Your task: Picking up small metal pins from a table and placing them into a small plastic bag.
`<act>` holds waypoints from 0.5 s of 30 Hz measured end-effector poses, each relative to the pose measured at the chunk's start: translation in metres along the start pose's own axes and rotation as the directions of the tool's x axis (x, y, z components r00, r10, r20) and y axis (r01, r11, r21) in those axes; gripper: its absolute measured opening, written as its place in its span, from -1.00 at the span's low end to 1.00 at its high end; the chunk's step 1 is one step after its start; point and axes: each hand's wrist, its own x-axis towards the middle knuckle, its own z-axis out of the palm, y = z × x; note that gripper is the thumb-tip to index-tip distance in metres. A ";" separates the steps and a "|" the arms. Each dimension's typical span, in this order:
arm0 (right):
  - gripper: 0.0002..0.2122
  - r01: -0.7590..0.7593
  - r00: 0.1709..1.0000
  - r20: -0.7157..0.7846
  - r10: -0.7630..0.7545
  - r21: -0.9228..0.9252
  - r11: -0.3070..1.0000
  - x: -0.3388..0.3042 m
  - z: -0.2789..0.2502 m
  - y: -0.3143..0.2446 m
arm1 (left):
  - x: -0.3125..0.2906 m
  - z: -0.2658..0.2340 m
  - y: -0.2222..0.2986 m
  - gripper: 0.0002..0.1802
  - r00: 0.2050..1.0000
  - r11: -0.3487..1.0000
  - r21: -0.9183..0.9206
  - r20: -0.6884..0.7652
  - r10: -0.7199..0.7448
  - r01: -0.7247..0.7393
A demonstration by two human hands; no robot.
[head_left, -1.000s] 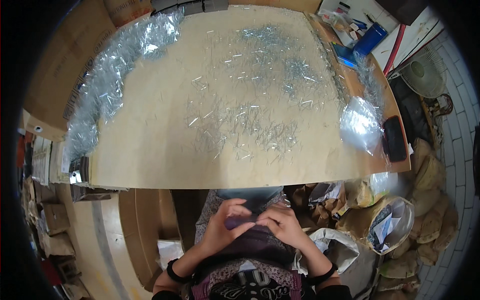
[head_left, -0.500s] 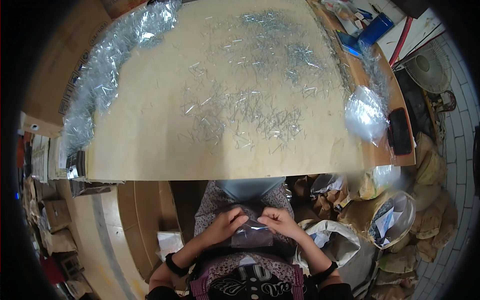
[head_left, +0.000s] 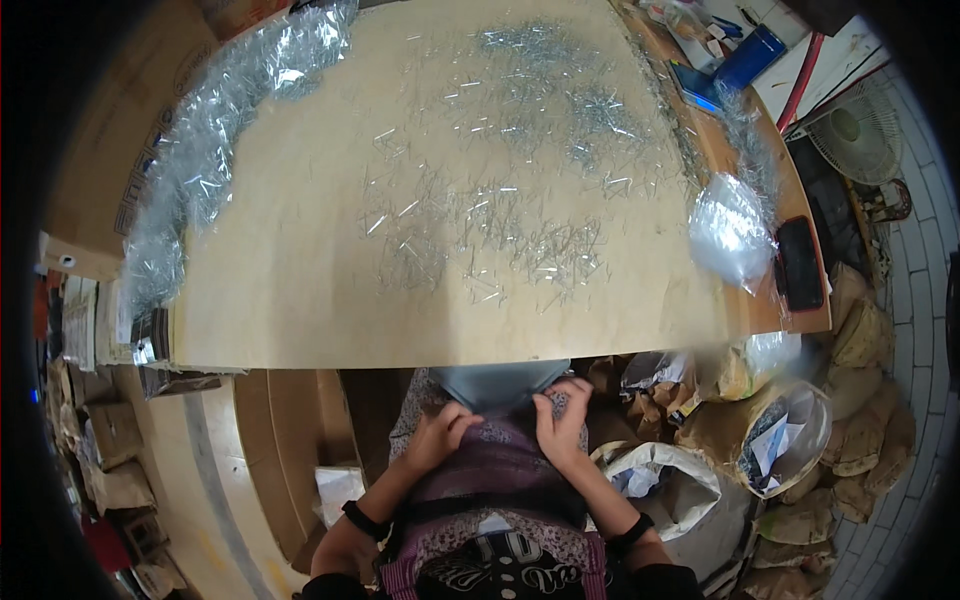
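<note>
1 smooth grey-blue piece [head_left: 500, 387] at the lap, partly under the near edge of the pale table [head_left: 300, 310], narrowing toward the body. At its lower left edge, the left hand [head_left: 437, 438], fingers curled, thumb near the fingertips. At its right edge, the right hand [head_left: 563, 423], nearly closed, thumb and forefinger bent toward each other. Cannot tell of a firm hold in either; perhaps a light pinch on the edge, perhaps on something thin and see-through.

Just changed: hands wider apart and farther forward than 0.5 s earlier, with the clear film then stretched between both thumbs no longer distinguishable. Suggests a pause in spreading the film, or a shift of grip to the grey-blue piece; film's whereabouts unclear.

Below, a purple apron [head_left: 475, 470]; on the wrists, 2 dark bands [head_left: 364, 520]. Beyond, scattered thin metal pieces [head_left: 560, 255] across the tabletop, a long heap of shiny clear packets [head_left: 210, 145] along the left, a silvery plastic bag [head_left: 733, 235] and a dark phone [head_left: 800, 265] at the right. Lower right, beside the person, an open white sack [head_left: 700, 490].
</note>
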 end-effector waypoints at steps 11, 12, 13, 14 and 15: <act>-0.67 0.376 0.896 0.348 -0.277 -0.259 0.890 0.167 -0.014 -0.074 | 0.006 -0.010 0.041 -0.84 0.951 0.953 -0.050 -0.104 0.292 -0.298; -0.66 0.395 0.870 0.394 -0.297 -0.197 0.897 0.163 -0.012 -0.075 | 0.007 -0.009 0.041 -0.87 0.954 0.957 -0.072 -0.131 0.271 -0.282; -0.66 0.392 0.859 0.411 -0.306 -0.144 0.909 0.158 -0.014 -0.076 | 0.006 -0.010 0.041 -0.86 0.959 0.961 -0.087 -0.127 0.252 -0.264; -0.66 0.387 0.847 0.428 -0.316 -0.090 0.917 0.152 -0.019 -0.075 | 0.006 -0.012 0.042 -0.86 0.965 0.964 -0.101 -0.123 0.233 -0.245; -0.66 0.377 0.835 0.446 -0.322 -0.038 0.925 0.147 -0.024 -0.073 | 0.005 -0.012 0.042 -0.86 0.971 0.968 -0.117 -0.115 0.211 -0.224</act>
